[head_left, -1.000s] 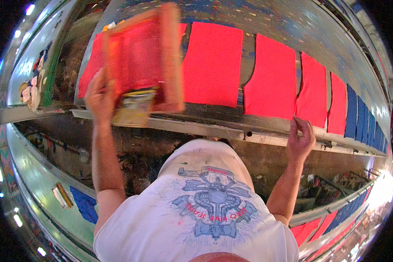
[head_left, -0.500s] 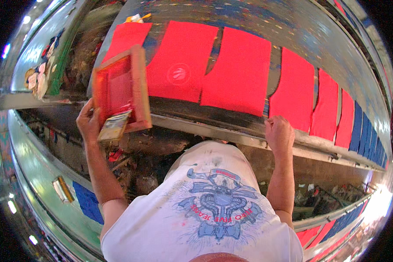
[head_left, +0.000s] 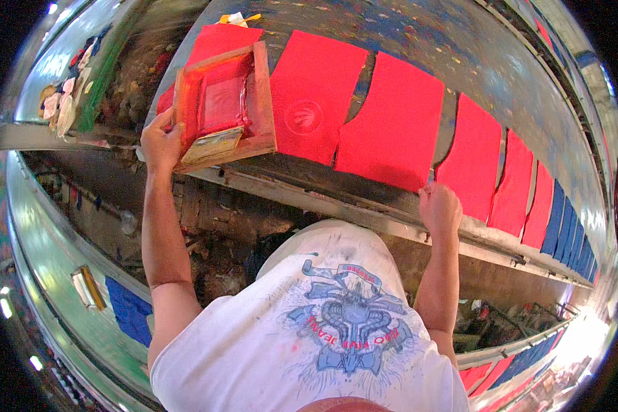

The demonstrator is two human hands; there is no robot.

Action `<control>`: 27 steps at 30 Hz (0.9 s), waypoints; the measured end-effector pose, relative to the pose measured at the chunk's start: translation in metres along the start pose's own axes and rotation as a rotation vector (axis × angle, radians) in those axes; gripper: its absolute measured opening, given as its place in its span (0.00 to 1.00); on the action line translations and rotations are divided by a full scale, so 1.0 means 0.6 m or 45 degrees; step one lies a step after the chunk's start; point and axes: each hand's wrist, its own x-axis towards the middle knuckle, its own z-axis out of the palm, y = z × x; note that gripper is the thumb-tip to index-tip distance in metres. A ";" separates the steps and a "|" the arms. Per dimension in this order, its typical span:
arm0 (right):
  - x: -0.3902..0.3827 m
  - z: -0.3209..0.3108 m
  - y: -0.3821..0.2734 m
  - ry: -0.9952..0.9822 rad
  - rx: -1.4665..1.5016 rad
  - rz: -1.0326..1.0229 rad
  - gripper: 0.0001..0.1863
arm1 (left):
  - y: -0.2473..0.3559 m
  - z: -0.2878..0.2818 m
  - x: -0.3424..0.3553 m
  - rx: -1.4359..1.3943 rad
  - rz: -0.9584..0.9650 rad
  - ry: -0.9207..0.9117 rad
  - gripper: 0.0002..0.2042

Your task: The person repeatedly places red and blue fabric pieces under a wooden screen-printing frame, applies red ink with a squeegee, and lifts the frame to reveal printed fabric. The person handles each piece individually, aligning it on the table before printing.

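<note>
My left hand (head_left: 162,143) grips the left side of a wooden screen-printing frame (head_left: 263,96). Red ink shows on its mesh, and a squeegee (head_left: 216,146) lies inside along the near side. The frame hangs tilted over the left end of the table, partly covering a red cloth piece (head_left: 220,40). Beside it lies another red cloth panel (head_left: 316,75) bearing a small pale round print. My right hand (head_left: 441,207) is closed, its thumb and finger pinching the near right corner of the plain red panel (head_left: 391,113) to its right.
More red panels (head_left: 470,147) and several blue ones (head_left: 563,213) run in a row to the right along the paint-spotted table (head_left: 391,24). A metal rail (head_left: 309,199) edges it in front of me. Another table (head_left: 55,254) with a blue cloth (head_left: 127,309) stands behind at left.
My left hand has carried the frame, squeegee inside, up and away from me over the table. My right fingers have moved from beside the red panel's corner to pinching it.
</note>
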 end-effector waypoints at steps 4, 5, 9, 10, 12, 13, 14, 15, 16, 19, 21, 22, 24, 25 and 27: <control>0.001 0.004 0.014 0.023 0.036 0.045 0.14 | -0.006 0.013 0.007 0.097 -0.020 -0.075 0.23; 0.001 0.005 0.017 0.040 0.055 0.049 0.14 | -0.010 0.017 0.008 0.057 -0.016 -0.089 0.23; 0.003 0.011 0.023 0.023 0.069 0.081 0.14 | -0.029 0.026 0.010 0.101 0.057 -0.119 0.23; 0.004 0.012 0.024 0.011 0.061 0.084 0.14 | -0.033 0.029 0.008 0.068 0.038 -0.140 0.23; 0.009 0.014 0.026 -0.007 0.063 0.083 0.15 | -0.038 0.030 0.007 0.015 0.017 -0.168 0.23; 0.012 0.016 0.027 -0.013 0.071 0.081 0.15 | -0.040 0.029 0.007 -0.007 0.016 -0.177 0.23; 0.016 0.017 0.028 -0.018 0.075 0.091 0.15 | -0.040 0.030 0.006 -0.071 0.023 -0.201 0.23; 0.020 0.018 0.029 -0.022 0.089 0.071 0.16 | -0.040 0.028 0.008 0.046 0.037 -0.190 0.23; 0.024 0.020 0.029 -0.024 0.099 0.067 0.17 | -0.038 0.022 0.010 0.121 0.062 -0.196 0.22; 0.036 0.021 0.034 -0.066 0.044 0.115 0.19 | -0.020 0.009 0.013 0.224 0.078 -0.284 0.21; 0.041 0.020 0.031 -0.079 0.028 0.159 0.19 | 0.007 -0.001 0.010 0.168 0.015 -0.293 0.20; 0.042 0.018 0.028 -0.069 0.038 0.181 0.18 | 0.026 -0.021 0.006 0.329 -0.038 -0.242 0.21; 0.046 0.015 0.020 -0.075 0.029 0.202 0.17 | 0.078 -0.042 -0.015 0.378 0.148 0.053 0.21; 0.046 0.013 0.017 -0.109 0.035 0.216 0.18 | 0.108 -0.050 -0.028 0.376 0.170 0.201 0.21; 0.047 0.012 0.013 -0.156 0.074 0.197 0.21 | 0.170 -0.053 -0.067 0.088 0.443 0.352 0.18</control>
